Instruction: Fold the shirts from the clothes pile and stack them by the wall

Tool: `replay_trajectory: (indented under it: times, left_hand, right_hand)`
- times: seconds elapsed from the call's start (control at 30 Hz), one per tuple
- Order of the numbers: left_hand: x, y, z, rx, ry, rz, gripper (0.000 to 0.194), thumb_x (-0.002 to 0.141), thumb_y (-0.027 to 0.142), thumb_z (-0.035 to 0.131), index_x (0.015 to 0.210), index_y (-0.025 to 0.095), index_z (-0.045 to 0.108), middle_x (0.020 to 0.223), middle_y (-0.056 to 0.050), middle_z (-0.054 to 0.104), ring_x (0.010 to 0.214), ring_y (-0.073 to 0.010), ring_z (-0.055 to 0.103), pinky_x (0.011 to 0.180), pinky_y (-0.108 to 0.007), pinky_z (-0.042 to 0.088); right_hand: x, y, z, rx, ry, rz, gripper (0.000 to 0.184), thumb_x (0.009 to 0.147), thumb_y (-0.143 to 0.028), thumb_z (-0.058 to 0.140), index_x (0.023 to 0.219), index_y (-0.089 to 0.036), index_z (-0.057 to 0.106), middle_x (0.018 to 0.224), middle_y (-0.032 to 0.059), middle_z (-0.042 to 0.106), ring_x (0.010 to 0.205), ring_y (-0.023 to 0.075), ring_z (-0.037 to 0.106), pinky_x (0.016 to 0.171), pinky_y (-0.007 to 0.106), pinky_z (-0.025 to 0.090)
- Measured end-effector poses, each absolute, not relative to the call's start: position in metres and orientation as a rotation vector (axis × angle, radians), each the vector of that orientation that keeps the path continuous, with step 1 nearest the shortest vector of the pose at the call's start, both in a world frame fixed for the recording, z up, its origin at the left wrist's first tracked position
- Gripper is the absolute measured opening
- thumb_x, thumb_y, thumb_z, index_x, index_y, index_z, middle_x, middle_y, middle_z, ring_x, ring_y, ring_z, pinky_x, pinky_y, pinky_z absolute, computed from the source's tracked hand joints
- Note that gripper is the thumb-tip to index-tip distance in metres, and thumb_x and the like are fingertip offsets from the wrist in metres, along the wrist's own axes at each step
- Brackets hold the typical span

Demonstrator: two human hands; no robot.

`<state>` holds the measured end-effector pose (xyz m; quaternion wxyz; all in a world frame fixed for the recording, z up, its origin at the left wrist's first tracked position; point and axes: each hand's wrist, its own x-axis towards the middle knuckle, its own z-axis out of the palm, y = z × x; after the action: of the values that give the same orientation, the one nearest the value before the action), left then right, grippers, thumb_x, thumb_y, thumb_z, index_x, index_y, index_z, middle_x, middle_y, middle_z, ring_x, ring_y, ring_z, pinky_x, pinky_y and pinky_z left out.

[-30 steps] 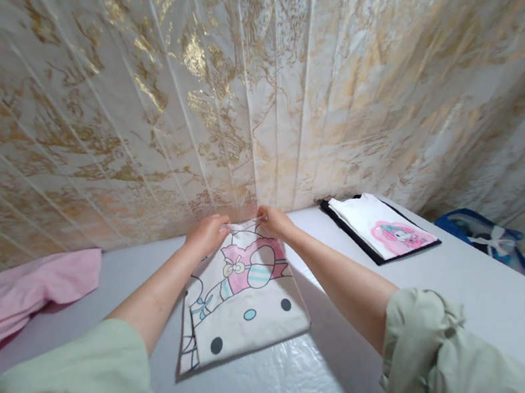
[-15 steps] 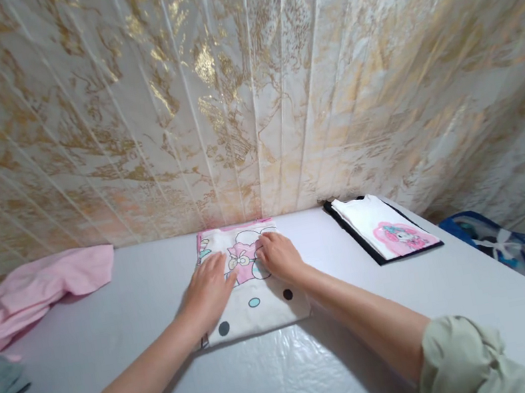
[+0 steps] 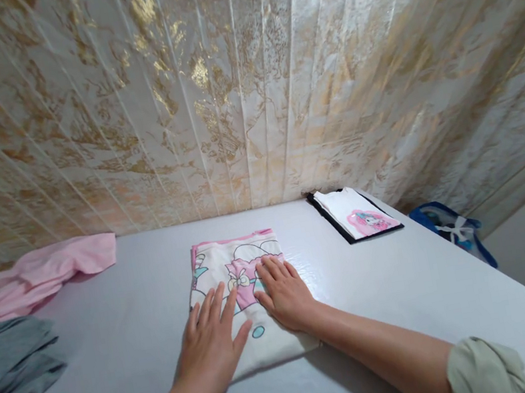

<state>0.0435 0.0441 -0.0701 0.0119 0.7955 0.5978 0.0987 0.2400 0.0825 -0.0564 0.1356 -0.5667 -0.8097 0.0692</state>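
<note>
A folded white garment (image 3: 257,353) with a pink bow print, coloured dots and a pink edge at its back lies on the white table (image 3: 134,361). My left hand (image 3: 209,338) rests on its left side, palm down, with the fingers spread. On the right side of the print lies my right hand (image 3: 284,294), also flat with the fingers stretched out. Both hands press on the cloth without gripping it, and they cover part of the picture.
Back right on the table, a folded white shirt (image 3: 340,206) with a pink character print lies on a black folded piece (image 3: 330,218). Pink cloth (image 3: 61,262) and grey cloth (image 3: 10,376) lie at the left. A blue-edged clear bag (image 3: 443,225) sits beyond the right edge.
The garment has shifted toward me on the table. My hands have come nearer with it, and their fingers are now flatter and more spread. The view has turned slightly.
</note>
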Motion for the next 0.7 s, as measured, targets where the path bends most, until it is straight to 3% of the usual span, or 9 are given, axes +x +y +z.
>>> replay_trajectory:
  times: [0.2, 0.3, 0.47, 0.57, 0.7]
  left_hand:
    - [0.034, -0.046, -0.087, 2.655, 1.757, 0.517, 0.066, 0.089, 0.060, 0.045, 0.148, 0.033, 0.037, 0.156, -0.005, 0.037, 0.141, -0.0307, 0.035, 0.115, -0.052, 0.023]
    - [0.029, -0.059, -0.072, 2.632, 1.735, 0.581, 0.058, 0.090, 0.055, 0.046, 0.144, 0.032, 0.043, 0.148, -0.004, 0.049, 0.134, -0.0274, 0.045, 0.113, -0.047, 0.028]
    - [0.017, 0.009, -0.026, 2.211, 1.905, 0.691, 0.036, 0.093, 0.042, 0.039, 0.112, 0.022, 0.062, 0.115, -0.007, 0.069, 0.107, -0.0245, 0.061, 0.097, -0.041, 0.043]
    - [0.007, 0.070, -0.016, 1.828, 2.069, 0.589, 0.026, 0.088, 0.039, 0.046, 0.097, 0.021, 0.062, 0.103, -0.007, 0.071, 0.096, -0.0222, 0.066, 0.082, -0.031, 0.048]
    - [0.002, 0.111, -0.026, 1.727, 2.120, 0.527, 0.029, 0.082, 0.046, 0.054, 0.091, 0.019, 0.060, 0.095, -0.008, 0.072, 0.087, -0.0232, 0.068, 0.069, -0.029, 0.047]
  right_hand:
    - [0.256, -0.008, -0.053, -1.646, -2.418, 0.296, 0.064, 0.096, -0.047, 0.042, 0.153, -0.019, 0.030, 0.160, 0.0107, 0.023, 0.147, 0.0287, 0.020, 0.118, 0.049, 0.015]
    - [0.268, -0.017, -0.045, -1.623, -2.416, 0.308, 0.059, 0.095, -0.043, 0.045, 0.149, -0.021, 0.036, 0.157, 0.0104, 0.032, 0.143, 0.0284, 0.028, 0.116, 0.048, 0.021]
    - [0.290, 0.048, -0.018, -1.728, -2.163, 0.235, 0.040, 0.096, -0.030, 0.045, 0.133, -0.018, 0.052, 0.124, 0.0121, 0.062, 0.112, 0.0240, 0.057, 0.092, 0.036, 0.043]
    - [0.294, 0.094, -0.009, -1.861, -2.040, 0.334, 0.028, 0.094, -0.028, 0.048, 0.117, -0.019, 0.060, 0.107, 0.0084, 0.067, 0.093, 0.0202, 0.062, 0.074, 0.029, 0.043]
    - [0.290, 0.121, -0.018, -1.969, -1.964, 0.451, 0.019, 0.090, -0.029, 0.052, 0.098, -0.018, 0.064, 0.095, 0.0057, 0.068, 0.081, 0.0174, 0.060, 0.063, 0.026, 0.036]
